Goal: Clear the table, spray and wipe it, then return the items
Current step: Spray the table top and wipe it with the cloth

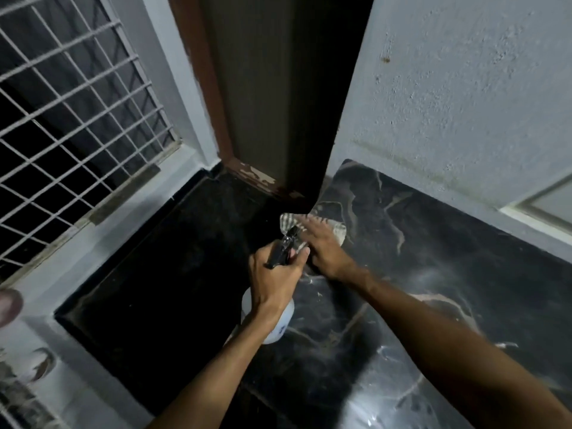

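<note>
My left hand (274,278) grips the neck of a white spray bottle (280,325) with a black trigger head (283,247), held above the dark marble surface (433,274). My right hand (322,249) lies flat, fingers spread, on a light striped cloth (335,229) that rests on the marble just below the door's corner. The cloth is mostly hidden under the hand. The bottle's nozzle points toward the cloth and nearly touches my right hand.
A dark brown wooden door (272,97) stands ajar, its lower corner over the cloth. A window with a white metal grille (71,119) is at left. A pale textured wall (464,88) borders the marble at right. Blurred objects (28,373) sit at the lower left.
</note>
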The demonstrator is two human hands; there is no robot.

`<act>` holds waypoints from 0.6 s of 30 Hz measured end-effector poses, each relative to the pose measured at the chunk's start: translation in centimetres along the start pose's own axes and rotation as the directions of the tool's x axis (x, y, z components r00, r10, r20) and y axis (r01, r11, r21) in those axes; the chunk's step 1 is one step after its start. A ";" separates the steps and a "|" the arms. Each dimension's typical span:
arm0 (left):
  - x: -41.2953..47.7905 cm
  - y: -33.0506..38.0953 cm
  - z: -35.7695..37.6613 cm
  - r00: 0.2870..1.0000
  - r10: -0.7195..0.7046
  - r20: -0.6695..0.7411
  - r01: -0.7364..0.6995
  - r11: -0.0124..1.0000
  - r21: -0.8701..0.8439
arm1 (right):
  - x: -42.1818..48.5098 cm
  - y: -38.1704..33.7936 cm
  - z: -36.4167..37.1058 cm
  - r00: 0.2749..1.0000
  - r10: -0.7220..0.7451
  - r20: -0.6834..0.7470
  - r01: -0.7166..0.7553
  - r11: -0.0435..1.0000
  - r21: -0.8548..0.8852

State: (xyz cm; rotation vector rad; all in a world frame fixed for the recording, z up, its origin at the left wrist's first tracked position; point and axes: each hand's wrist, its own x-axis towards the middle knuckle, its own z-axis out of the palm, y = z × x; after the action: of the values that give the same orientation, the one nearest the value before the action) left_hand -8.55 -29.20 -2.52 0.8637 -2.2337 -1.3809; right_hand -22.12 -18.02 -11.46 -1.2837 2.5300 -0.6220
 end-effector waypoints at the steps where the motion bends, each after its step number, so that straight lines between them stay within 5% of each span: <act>1: 0.2 -0.2 -0.2 1.000 0.001 0.003 -0.001 1.000 -0.005 | 0.4 0.9 -0.7 0.998 0.047 -0.045 -0.046 0.999 0.022; 4: 0.1 -1.1 -0.9 1.000 0.000 0.019 0.000 1.000 -0.007 | 1.0 1.6 -1.8 0.876 0.431 -0.218 -0.417 0.902 0.109; 5: -0.1 -1.2 -1.1 1.000 0.002 0.022 -0.002 1.000 -0.004 | 0.4 0.2 -1.0 0.874 0.431 -0.226 -0.422 0.902 0.090; 8: -1.2 -1.0 -1.4 0.999 0.003 0.036 -0.003 1.000 0.008 | -4.7 -2.8 1.5 0.997 0.060 -0.040 -0.060 0.998 0.001; 10: -2.3 -0.9 -1.2 0.998 -0.008 0.061 0.008 1.000 0.003 | -8.1 -1.2 0.4 0.990 0.122 -0.070 -0.120 0.992 0.036; 12: -3.8 -0.5 -0.9 0.995 -0.034 0.098 0.033 0.999 0.005 | -10.9 0.9 -2.0 0.829 0.501 -0.248 -0.458 0.863 0.211; 14: -5.7 -0.2 -0.2 0.987 -0.055 0.150 0.052 0.998 0.027 | -13.9 1.8 -3.2 0.689 0.660 -0.299 -0.611 0.751 0.251; 16: -8.1 0.2 0.8 0.975 -0.083 0.208 0.073 0.996 0.055 | -17.4 2.4 -3.2 0.747 0.608 -0.269 -0.600 0.791 0.120; 18: -10.3 0.4 1.9 0.967 -0.119 0.227 0.103 0.991 0.084 | -20.1 3.0 -3.6 0.700 0.653 -0.290 -0.638 0.754 0.158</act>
State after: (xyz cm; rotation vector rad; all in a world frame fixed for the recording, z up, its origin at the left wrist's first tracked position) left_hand -2.17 -20.83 -2.98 0.9057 -2.4555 -1.5302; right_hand -13.91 0.75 -9.32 -0.1942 2.9409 -0.7526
